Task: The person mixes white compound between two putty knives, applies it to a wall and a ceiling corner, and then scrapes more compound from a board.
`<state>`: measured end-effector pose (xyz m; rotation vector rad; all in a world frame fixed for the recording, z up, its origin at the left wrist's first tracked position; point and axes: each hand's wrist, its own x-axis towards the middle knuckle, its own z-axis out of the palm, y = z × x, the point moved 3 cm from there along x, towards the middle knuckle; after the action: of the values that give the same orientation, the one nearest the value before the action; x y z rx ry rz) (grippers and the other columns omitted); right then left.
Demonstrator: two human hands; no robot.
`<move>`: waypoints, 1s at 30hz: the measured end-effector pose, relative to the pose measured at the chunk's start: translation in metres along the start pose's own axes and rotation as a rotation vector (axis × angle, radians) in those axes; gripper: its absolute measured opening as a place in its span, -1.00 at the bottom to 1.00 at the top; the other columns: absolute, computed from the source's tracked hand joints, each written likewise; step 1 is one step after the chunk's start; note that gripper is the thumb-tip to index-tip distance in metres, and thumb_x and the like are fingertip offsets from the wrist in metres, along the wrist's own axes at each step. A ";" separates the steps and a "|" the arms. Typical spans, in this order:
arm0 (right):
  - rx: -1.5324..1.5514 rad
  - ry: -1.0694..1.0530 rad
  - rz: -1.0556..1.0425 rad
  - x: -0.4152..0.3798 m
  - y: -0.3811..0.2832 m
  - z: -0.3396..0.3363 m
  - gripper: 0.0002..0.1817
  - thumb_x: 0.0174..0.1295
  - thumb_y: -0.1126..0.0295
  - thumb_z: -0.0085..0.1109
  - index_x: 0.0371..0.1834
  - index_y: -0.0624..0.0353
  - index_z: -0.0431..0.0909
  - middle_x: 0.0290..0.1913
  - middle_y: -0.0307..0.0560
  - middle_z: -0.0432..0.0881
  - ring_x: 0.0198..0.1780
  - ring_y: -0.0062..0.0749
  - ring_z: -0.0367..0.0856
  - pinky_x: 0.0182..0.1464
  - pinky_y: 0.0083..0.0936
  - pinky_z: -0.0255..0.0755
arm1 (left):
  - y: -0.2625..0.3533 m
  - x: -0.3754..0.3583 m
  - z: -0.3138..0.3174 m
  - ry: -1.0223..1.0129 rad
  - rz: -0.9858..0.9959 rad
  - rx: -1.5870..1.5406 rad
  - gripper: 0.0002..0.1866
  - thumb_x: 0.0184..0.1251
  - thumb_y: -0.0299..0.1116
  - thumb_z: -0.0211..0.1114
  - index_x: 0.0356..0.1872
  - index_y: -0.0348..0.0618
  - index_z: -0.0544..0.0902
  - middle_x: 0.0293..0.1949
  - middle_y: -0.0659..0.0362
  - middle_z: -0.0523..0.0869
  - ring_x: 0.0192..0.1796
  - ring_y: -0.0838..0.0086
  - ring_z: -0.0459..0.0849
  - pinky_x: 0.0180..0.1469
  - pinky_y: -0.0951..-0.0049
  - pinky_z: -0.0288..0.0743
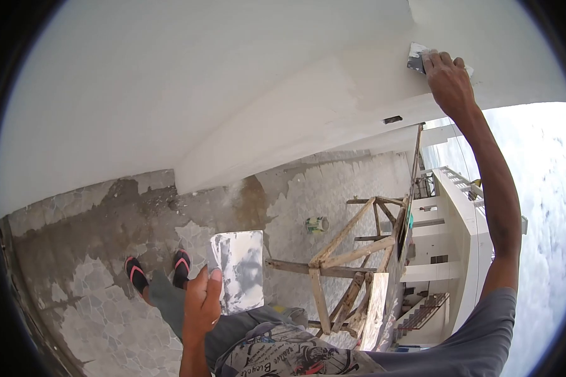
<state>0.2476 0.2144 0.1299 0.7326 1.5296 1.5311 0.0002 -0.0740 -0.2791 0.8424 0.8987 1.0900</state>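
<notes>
My right hand [449,78] is raised to the upper right, its fingers wrapped over a flat scraper blade [416,58]. The blade lies against the white wall [283,94], and white putty is smeared on it. Low in the view, my left hand [202,300] grips a flat square putty plate [238,270] by its edge, thumb on top. Grey and white streaks of putty cover the plate's face. A damp-looking beige patch [343,78] spreads over the wall to the left of the scraper.
A small dark slot [393,119] opens in the wall near its edge. Rough wooden trestle scaffolding [339,257] stands on the right. A paint bucket [317,224] lies on the stone-patterned floor [119,314]. My feet in flip-flops [135,271] are at lower left; a white building [456,239] stands beyond.
</notes>
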 end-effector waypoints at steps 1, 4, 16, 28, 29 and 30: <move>0.029 -0.039 -0.001 0.000 -0.003 -0.003 -0.60 0.24 0.49 0.13 0.16 0.36 0.53 0.12 0.04 0.60 0.13 -0.25 0.56 0.11 -0.25 0.44 | 0.004 0.000 0.000 -0.008 -0.014 -0.001 -0.71 0.57 -0.29 0.04 -0.25 -0.36 0.52 -0.65 0.32 0.33 -0.54 0.68 0.22 -0.50 0.46 0.10; 0.064 -0.079 -0.077 -0.018 -0.032 -0.021 -0.59 0.24 0.49 0.13 0.16 0.40 0.53 0.10 0.07 0.61 0.13 -0.23 0.55 0.13 -0.25 0.43 | 0.011 0.001 0.003 -0.006 -0.018 -0.019 -0.71 0.57 -0.29 0.04 -0.23 -0.37 0.53 -0.65 0.32 0.34 -0.54 0.69 0.23 -0.49 0.47 0.11; 0.116 -0.077 0.027 -0.002 -0.034 -0.024 -0.59 0.28 0.47 0.12 0.19 0.40 0.52 0.14 0.10 0.60 0.21 -0.23 0.53 0.18 -0.24 0.42 | 0.007 -0.001 0.004 0.027 -0.013 -0.028 -0.70 0.56 -0.27 0.04 -0.24 -0.36 0.54 -0.69 0.34 0.30 -0.59 0.70 0.20 -0.53 0.46 0.09; 0.266 -0.073 -0.228 -0.045 -0.080 -0.058 -0.54 0.25 0.48 0.14 0.22 0.42 0.49 0.15 0.10 0.60 0.19 -0.20 0.55 0.17 -0.21 0.44 | 0.006 -0.001 0.003 0.035 -0.010 -0.039 -0.69 0.55 -0.28 0.07 -0.34 -0.34 0.49 -0.69 0.31 0.27 -0.57 0.68 0.20 -0.52 0.46 0.09; 0.216 -0.025 -0.137 -0.037 -0.063 -0.058 -0.54 0.25 0.48 0.14 0.22 0.42 0.49 0.15 0.09 0.60 0.18 -0.20 0.56 0.16 -0.20 0.44 | 0.004 0.000 0.003 0.026 -0.024 -0.036 -0.70 0.54 -0.29 0.07 -0.34 -0.35 0.49 -0.69 0.31 0.27 -0.57 0.68 0.20 -0.52 0.45 0.09; 0.169 0.023 -0.045 -0.029 -0.049 -0.055 -0.54 0.25 0.49 0.14 0.23 0.41 0.48 0.15 0.09 0.60 0.18 -0.21 0.56 0.15 -0.20 0.44 | 0.004 0.000 0.004 0.023 -0.016 -0.036 -0.70 0.54 -0.29 0.07 -0.34 -0.35 0.50 -0.69 0.31 0.27 -0.57 0.68 0.20 -0.52 0.45 0.09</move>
<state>0.2213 0.1575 0.0815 0.7727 1.6963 1.3937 0.0020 -0.0733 -0.2741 0.7931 0.9007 1.1011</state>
